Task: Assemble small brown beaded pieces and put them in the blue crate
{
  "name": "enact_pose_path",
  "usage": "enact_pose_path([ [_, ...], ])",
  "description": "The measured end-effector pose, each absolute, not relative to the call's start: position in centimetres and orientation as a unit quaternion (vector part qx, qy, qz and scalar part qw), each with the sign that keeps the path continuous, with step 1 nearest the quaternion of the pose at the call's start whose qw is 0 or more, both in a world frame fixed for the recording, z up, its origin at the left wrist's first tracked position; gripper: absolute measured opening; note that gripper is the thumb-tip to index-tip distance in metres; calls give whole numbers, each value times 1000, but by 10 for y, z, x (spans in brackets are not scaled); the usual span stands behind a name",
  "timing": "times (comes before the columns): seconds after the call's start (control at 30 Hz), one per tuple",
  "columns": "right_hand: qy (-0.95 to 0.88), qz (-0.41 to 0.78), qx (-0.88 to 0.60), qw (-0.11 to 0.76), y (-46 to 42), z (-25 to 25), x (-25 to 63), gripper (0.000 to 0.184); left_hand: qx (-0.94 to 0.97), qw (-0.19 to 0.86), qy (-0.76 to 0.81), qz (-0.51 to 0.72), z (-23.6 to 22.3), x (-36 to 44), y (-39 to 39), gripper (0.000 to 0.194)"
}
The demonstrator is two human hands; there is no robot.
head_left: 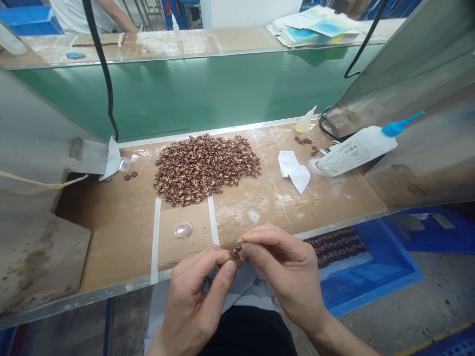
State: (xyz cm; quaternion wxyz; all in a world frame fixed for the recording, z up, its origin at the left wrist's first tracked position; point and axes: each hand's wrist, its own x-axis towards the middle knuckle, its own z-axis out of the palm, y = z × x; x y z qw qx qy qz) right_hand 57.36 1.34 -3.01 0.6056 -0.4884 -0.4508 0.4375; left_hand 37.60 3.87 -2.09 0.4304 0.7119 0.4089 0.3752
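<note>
My left hand (195, 296) and my right hand (285, 269) meet above the bench's front edge, their fingertips pinching a small brown-and-gold bead piece (237, 251) from both sides. The fingers hide most of it. Beyond them, a large heap of similar brown-and-gold pieces (206, 169) lies on the tan bench top (260, 207). A clear plastic dome (183, 230) sits between two white tape strips (156, 242) close to my left hand. A white glue bottle with a blue nozzle (356, 148) lies at the right.
A blue crate (371, 267) holding rows of dark pieces stands below the bench at the right. Small brown discs (304, 141) and a white cloth (295, 170) lie on the bench. A green panel (185, 94) rises behind it, and a person stands beyond (89, 10).
</note>
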Motion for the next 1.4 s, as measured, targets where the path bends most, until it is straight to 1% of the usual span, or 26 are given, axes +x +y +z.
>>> enact_pose_path([
  [0.2,-469,409,-496,606,14,-29,574,18,704,436,412,380,-21,375,40,22],
  [0.33,-476,402,-500,601,14,-29,575,17,683,450,429,384,-25,376,40,19],
  [0.5,-484,382,-490,616,13,-33,576,21,541,527,500,424,-34,383,28,15],
  [0.6,-489,377,-479,625,12,-36,576,26,464,563,518,447,-36,388,20,33],
  [0.67,-493,370,-472,630,12,-37,576,28,456,558,523,455,-36,390,19,38],
  [0.87,-515,355,-455,634,12,-35,577,32,506,513,504,476,-33,386,26,24],
  [1.03,-514,359,-448,637,11,-38,577,31,524,504,482,489,-34,383,30,14],
  [1.23,-512,366,-444,638,12,-36,577,31,525,498,482,494,-33,387,28,13],
  [1.4,-509,360,-456,635,12,-34,577,27,507,498,478,516,-36,392,27,13],
])
